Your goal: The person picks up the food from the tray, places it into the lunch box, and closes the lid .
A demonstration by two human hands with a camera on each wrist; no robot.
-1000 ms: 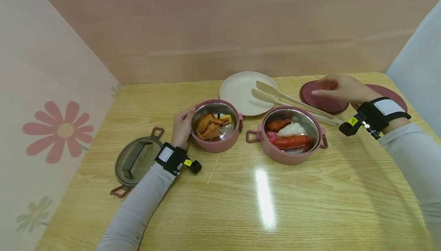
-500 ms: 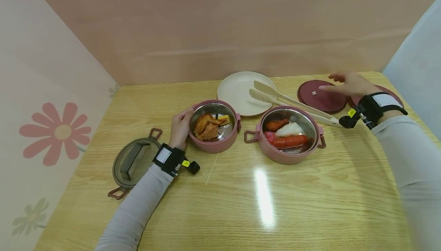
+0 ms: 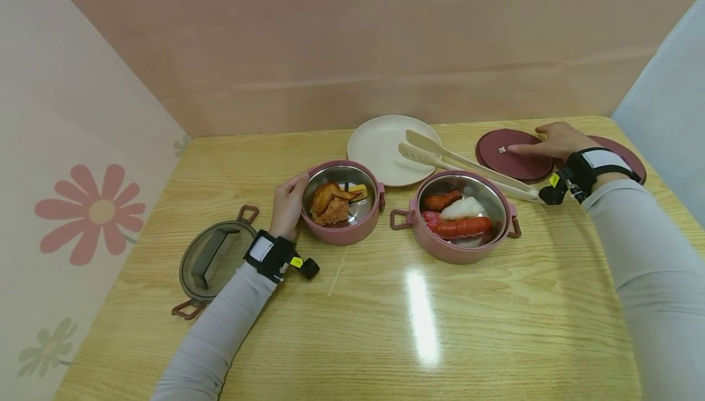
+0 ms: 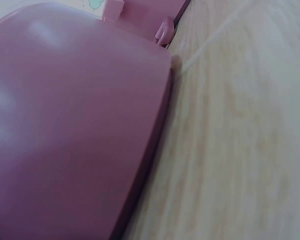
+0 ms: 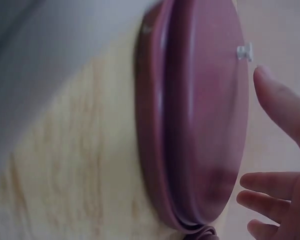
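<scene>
- Head view: the left hand curls round the wall of the left pink bowl, which holds fried pieces. The right hand rests over the dark red lid at the far right of the table, fingers extended, gripping nothing. A second pink bowl with sausage stands uncovered; tongs lie across its rim and the cream plate. A grey lid lies at left.
- Left wrist view: the left pink bowl fills the frame; no fingers are visible.
- Right wrist view: fingers are spread just beside the dark red lid, with no grasp closed.
- Progress, as judged: both bowls are filled and open; covering remains.
</scene>
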